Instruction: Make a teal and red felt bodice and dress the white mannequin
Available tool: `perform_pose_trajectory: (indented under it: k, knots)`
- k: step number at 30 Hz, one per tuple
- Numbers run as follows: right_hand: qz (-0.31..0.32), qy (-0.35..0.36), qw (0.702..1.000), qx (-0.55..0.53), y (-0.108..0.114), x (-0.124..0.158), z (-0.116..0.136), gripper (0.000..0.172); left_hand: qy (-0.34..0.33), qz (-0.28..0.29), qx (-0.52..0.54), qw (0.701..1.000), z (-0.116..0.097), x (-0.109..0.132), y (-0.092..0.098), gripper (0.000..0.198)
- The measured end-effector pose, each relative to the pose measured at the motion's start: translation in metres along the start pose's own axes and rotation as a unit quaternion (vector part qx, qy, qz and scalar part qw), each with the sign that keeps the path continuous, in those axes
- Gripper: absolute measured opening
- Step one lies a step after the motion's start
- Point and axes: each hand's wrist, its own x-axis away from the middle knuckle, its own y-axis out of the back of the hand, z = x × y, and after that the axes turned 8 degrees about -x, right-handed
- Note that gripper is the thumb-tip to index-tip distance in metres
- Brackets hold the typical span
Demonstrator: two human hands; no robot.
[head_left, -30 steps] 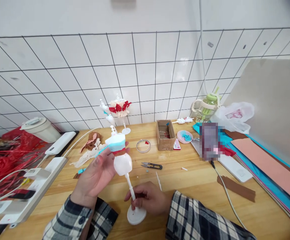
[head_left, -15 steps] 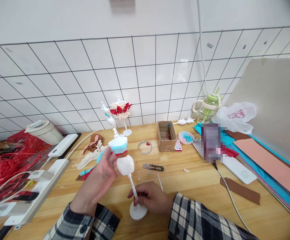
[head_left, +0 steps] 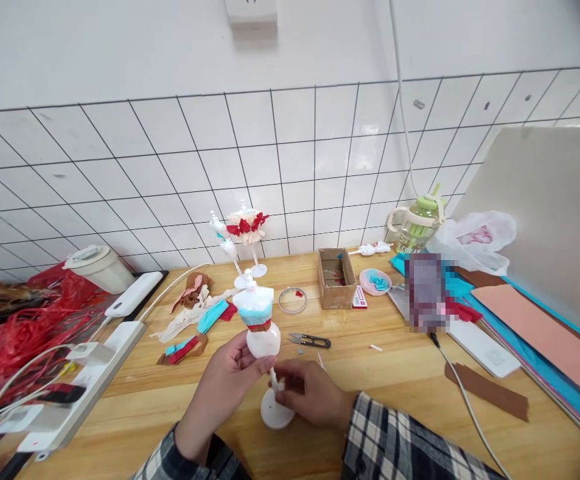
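Observation:
A small white mannequin (head_left: 264, 341) stands upright in front of me on a thin post with a round white base (head_left: 276, 415). Bands of white, light blue, red and brown material (head_left: 255, 315) wrap its upper body. My left hand (head_left: 223, 383) is closed around the lower torso, its thumb near the top of the post. Lower down, my right hand (head_left: 315, 392) grips the post just above the base, and its fingers hide part of it. Beyond the mannequin lies a pair of thread snips (head_left: 311, 341).
Fabric strips (head_left: 213, 317) lie left, near a power strip (head_left: 87, 387). At the back are dressed mannequins (head_left: 247, 230), a metal ring (head_left: 293, 301), a cardboard box (head_left: 337, 297) and a pink dish (head_left: 375, 290). Coloured sheets (head_left: 530, 320) and a cable (head_left: 463, 393) occupy the right.
My left hand has come down from beside the mannequin's wrapped upper body and closed around its lower torso. My right hand stays at the post. The view has tilted slightly upward.

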Motion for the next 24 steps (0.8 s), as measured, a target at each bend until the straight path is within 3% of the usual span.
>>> perform_pose_trajectory:
  k: [2, 4, 7, 10, 15, 24]
  knots:
    - [-0.044, 0.069, 0.995, -0.056, 0.009, -0.002, 0.018, 0.062, 0.014, 0.012, 0.007, 1.0, -0.001, 0.004, 0.0, 0.028]
    - [-0.099, 0.101, 0.984, -0.108, 0.018, -0.005, 0.044, 0.071, 0.039, 0.048, 0.004, 0.998, -0.005, 0.011, 0.0, 0.029]
    - [-0.076, 0.116, 0.975, -0.176, 0.03, -0.008, 0.085, 0.071, 0.06, 0.099, -0.005, 0.993, -0.012, 0.02, -0.004, 0.028]
    - [-0.047, 0.083, 0.975, -0.201, 0.033, -0.008, 0.108, 0.067, 0.066, 0.117, -0.01, 0.991, -0.017, 0.024, -0.009, 0.02]
    - [-0.092, 0.044, 0.979, -0.174, 0.032, -0.007, 0.108, 0.057, 0.061, 0.125, -0.043, 0.989, -0.016, 0.023, -0.013, 0.025]
    - [-0.061, 0.039, 0.978, -0.193, 0.034, -0.005, 0.113, 0.045, 0.095, 0.144, -0.147, 0.974, -0.008, 0.022, -0.007, 0.038]
